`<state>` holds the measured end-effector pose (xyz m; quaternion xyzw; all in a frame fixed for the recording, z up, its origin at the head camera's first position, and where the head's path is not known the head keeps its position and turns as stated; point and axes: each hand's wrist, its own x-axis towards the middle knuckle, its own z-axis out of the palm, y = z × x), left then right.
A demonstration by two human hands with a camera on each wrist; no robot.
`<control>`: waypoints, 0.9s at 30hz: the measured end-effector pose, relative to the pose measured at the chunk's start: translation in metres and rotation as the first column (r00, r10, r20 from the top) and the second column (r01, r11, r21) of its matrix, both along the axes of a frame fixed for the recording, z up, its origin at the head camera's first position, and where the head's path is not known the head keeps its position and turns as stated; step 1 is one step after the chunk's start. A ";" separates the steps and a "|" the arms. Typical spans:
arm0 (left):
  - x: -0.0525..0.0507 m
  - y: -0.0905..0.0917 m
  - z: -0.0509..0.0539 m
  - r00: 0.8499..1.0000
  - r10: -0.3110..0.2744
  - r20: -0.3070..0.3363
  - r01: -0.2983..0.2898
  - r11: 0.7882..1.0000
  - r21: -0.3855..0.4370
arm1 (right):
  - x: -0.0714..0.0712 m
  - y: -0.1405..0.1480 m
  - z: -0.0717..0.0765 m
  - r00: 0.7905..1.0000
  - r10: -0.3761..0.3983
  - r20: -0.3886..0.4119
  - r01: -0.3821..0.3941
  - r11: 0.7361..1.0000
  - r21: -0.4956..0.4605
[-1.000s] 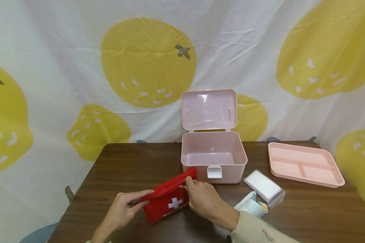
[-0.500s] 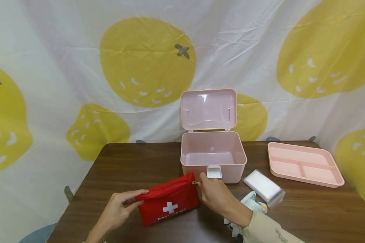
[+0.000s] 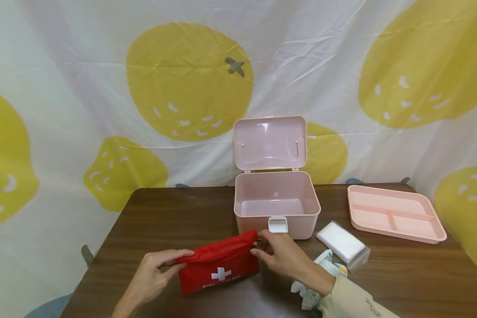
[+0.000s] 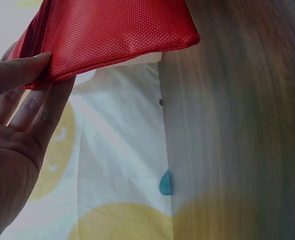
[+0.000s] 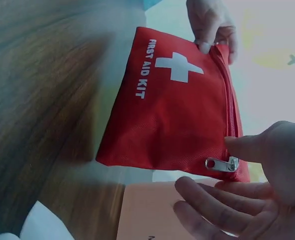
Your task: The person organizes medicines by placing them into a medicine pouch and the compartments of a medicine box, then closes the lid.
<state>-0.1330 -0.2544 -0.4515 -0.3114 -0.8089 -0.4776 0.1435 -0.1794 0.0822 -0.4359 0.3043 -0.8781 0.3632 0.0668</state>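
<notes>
A red pouch [image 3: 219, 264] with a white cross and the words FIRST AID KIT is held upright above the table, in front of the pink box. My left hand [image 3: 151, 274] pinches its upper left corner, thumb on one face and fingers on the other, as the left wrist view also shows. At the opposite top corner my right hand [image 3: 288, 258] holds the edge, the thumb beside the zipper. In the right wrist view the silver zipper pull [image 5: 221, 164] hangs at that end of the zipper [image 5: 230, 110], which looks closed.
Behind the pouch stands the pink box [image 3: 310, 223], its lid [image 3: 270, 143] raised. A pink divided tray [image 3: 397, 214] lies at the back right. Near my right forearm are a white packet [image 3: 341, 242] and crumpled white-and-green wrapped items [image 3: 326, 265]. A fruit-print cloth hangs behind.
My right hand has moved right along the pouch's top with the zipper pull, then let the pull go and taken the corner. The pouch has shifted slightly left and the zipper has closed.
</notes>
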 end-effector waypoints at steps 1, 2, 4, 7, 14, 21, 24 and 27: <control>0.000 0.001 0.001 1.000 -0.005 0.009 0.005 1.000 0.004 | 0.000 0.001 0.000 1.000 0.013 0.015 -0.013 1.000 -0.010; 0.000 0.001 0.003 1.000 -0.006 0.023 0.006 1.000 0.008 | 0.000 0.003 0.001 0.999 0.021 0.029 -0.020 1.000 -0.021; 0.000 0.002 0.006 0.999 -0.010 0.045 0.009 1.000 0.020 | 0.001 0.007 0.003 0.998 0.026 0.050 -0.023 0.998 -0.054; 0.000 0.005 0.012 0.998 -0.029 0.048 0.027 0.999 0.044 | 0.003 0.012 0.008 0.996 0.030 0.082 -0.020 0.992 -0.124; -0.001 0.016 0.035 0.996 -0.063 0.068 0.055 0.992 0.116 | 0.010 0.027 0.027 0.986 0.032 0.161 0.007 0.971 -0.238; -0.015 0.035 0.060 0.997 -0.012 0.073 0.000 0.987 0.162 | 0.010 0.046 0.053 0.989 0.016 0.146 0.026 0.960 -0.278; -0.025 0.048 0.071 0.999 -0.001 0.044 -0.007 0.982 0.189 | 0.007 0.056 0.066 0.992 -0.007 0.128 0.043 0.959 -0.279; -0.036 0.060 0.082 0.999 -0.010 0.051 -0.002 0.976 0.216 | 0.003 0.067 0.081 0.995 -0.042 0.087 0.063 0.964 -0.260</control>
